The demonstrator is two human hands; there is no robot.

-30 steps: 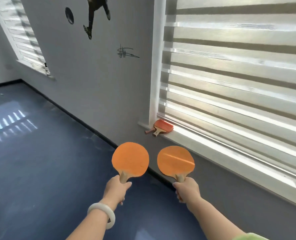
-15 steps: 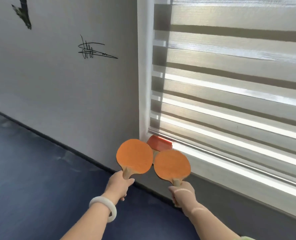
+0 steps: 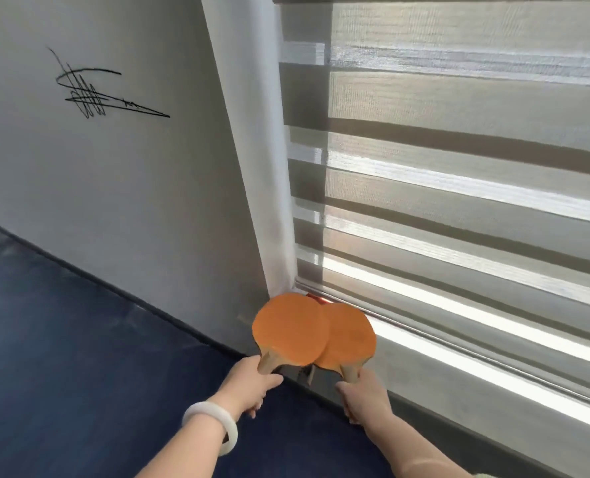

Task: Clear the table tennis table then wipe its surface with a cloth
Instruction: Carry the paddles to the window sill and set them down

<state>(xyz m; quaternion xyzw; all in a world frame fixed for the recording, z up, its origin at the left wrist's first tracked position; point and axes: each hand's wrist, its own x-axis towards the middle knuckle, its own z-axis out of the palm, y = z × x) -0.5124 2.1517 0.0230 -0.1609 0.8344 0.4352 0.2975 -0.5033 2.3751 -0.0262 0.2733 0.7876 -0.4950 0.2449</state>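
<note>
My left hand [image 3: 247, 386] grips the wooden handle of an orange table tennis paddle [image 3: 288, 331]. My right hand [image 3: 366, 398] grips the handle of a second orange paddle [image 3: 350, 338]. The left paddle's blade overlaps the right one, and both are held over the left end of the window sill [image 3: 493, 353]. A red paddle [image 3: 316, 299] lying on the sill is almost wholly hidden behind them; only a sliver shows. The table tennis table and the cloth are out of view.
A striped roller blind [image 3: 459, 167] covers the window above the sill. A grey wall with a black signature [image 3: 97, 94] stands to the left, over a dark blue floor [image 3: 62, 357]. A white bangle [image 3: 214, 426] circles my left wrist.
I have come closer to the window. Both paddles moved forward over the sill's left end and now overlap, hiding the red paddle that was plainly visible before.
</note>
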